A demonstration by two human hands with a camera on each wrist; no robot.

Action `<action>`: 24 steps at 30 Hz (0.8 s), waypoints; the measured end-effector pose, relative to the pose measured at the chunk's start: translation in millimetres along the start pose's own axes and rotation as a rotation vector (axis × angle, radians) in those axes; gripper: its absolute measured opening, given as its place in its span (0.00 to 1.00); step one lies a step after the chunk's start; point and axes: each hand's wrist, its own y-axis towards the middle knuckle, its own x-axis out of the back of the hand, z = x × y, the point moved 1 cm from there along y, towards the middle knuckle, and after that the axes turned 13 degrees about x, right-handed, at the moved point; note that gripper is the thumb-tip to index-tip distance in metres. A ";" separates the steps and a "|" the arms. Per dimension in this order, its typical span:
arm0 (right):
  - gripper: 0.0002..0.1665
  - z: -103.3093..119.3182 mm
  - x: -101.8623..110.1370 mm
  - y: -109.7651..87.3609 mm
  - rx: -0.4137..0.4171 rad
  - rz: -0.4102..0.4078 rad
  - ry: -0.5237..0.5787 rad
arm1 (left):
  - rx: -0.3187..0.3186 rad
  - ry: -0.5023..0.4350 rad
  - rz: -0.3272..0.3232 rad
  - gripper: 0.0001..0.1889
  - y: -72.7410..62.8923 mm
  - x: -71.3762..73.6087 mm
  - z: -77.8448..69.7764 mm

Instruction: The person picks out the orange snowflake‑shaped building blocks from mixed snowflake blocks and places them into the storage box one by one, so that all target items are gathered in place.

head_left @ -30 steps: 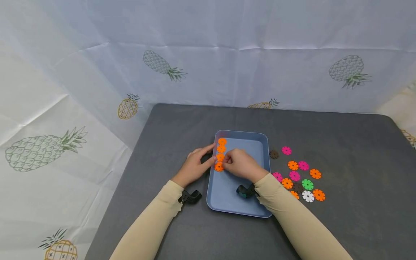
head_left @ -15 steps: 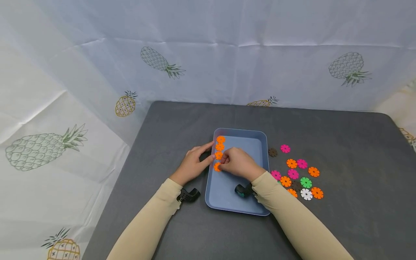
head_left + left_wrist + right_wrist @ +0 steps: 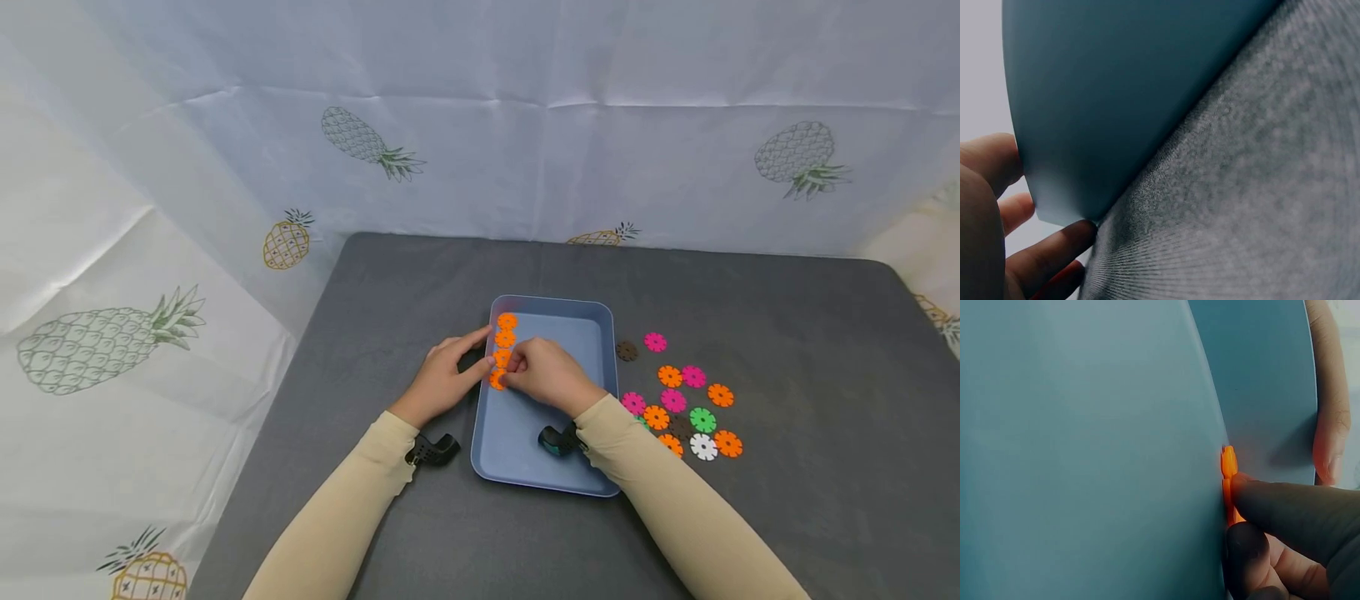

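Observation:
My left hand [image 3: 444,382] rests at the left rim of a blue tray [image 3: 513,446], thumb and index finger spread along it. In the left wrist view its fingers [image 3: 1054,253] lie fairly straight against the tray's outer wall. Inside the tray my right hand [image 3: 553,377] pinches an orange notched plastic disc [image 3: 496,381] between thumb and index finger. That disc lies at the near end of a line of orange discs [image 3: 506,338] along the left wall. The right wrist view shows the thumb right at an orange disc [image 3: 1229,462], seen edge-on; the curled fingers partly hide it.
Right of the tray, loose notched discs lie on the dark grey tablecloth [image 3: 810,400]: several orange [image 3: 721,395] and pink [image 3: 673,401], plus green [image 3: 702,419], white [image 3: 703,447] and brown [image 3: 627,351] ones. A pineapple-print curtain [image 3: 525,167] hangs behind the table.
Half a second ago the nearest orange disc lay slightly apart; my right fingers have since slid it up against the one beyond. The left hand has stayed at the rim.

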 end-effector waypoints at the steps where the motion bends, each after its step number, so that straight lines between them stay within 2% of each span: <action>1: 0.11 -0.1 -0.4 0.3 0.001 -0.001 0.000 | -0.001 0.003 0.000 0.31 -0.1 0.4 -0.4; 14: 0.13 2.4 2.4 -1.0 0.022 -0.029 0.010 | -0.019 0.013 -0.002 0.31 2.0 1.5 1.1; 24: 0.12 4.5 12.5 -5.4 -0.009 -0.020 0.074 | 0.010 0.009 0.011 0.31 0.4 0.5 1.9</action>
